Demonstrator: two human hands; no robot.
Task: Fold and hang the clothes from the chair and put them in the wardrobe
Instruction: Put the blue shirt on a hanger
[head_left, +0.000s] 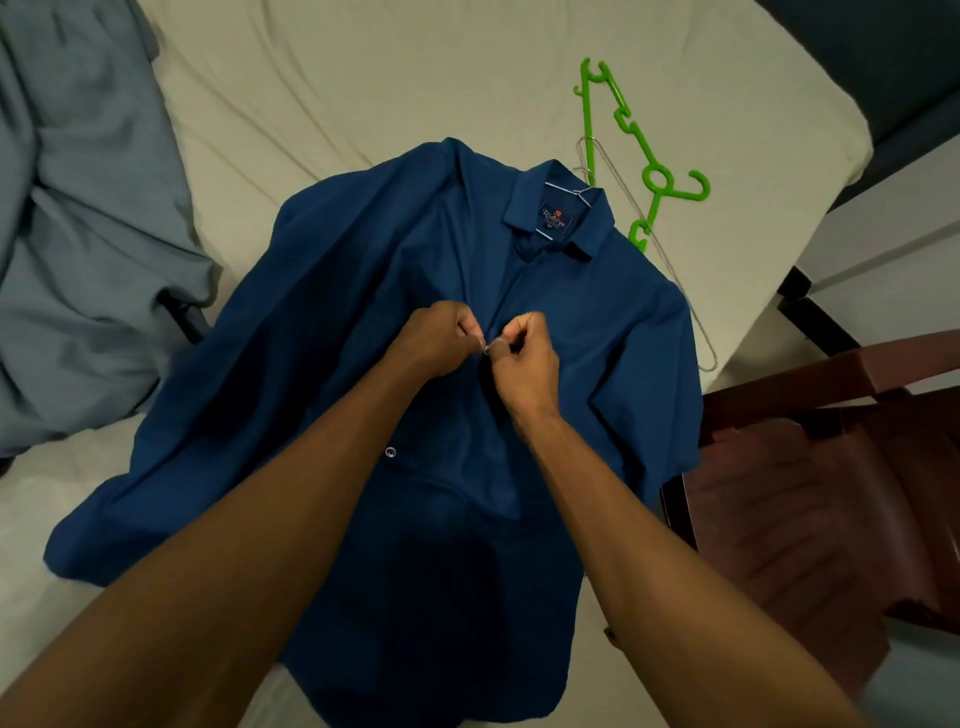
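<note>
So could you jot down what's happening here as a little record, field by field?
surface: bed sheet
garment: blue shirt, lying front up, collar at the far end
left hand: pinching the shirt front by a button
right hand: pinching the opposite edge
hangers: green hanger and wire hanger beside the collar
nearby: brown chair, grey cloth

Matt cloth shirt (363, 322); glossy plastic hanger (655, 179); thin wire hanger (675, 291), probably metal.

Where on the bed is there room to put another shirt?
Bare sheet lies above the blue shirt, between the grey cloth and green hanger. The middle is crowded: both hands pinch the shirt there.
</note>
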